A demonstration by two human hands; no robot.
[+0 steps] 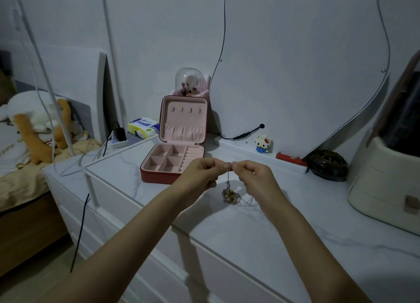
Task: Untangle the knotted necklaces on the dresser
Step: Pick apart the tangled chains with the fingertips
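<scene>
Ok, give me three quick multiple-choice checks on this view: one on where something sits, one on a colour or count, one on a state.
1. Where is the tangled clump of necklaces?
A. Inside the jewellery box
B. On the dresser top, below the hands
C. On the bed

2. What colour is the lining of the jewellery box?
A. Pink
B. Black
C. Green

3. What state is the jewellery box lid in?
A. Closed
B. Off and lying flat
C. Open, standing upright

Answers:
1 B: the clump lies on the marble dresser top, with a strand running up to where the left hand and right hand pinch it.
2 A: the compartments and the inside of the lid are pink.
3 C: the lid stands up behind the tray, showing its hooks and pocket.
</scene>
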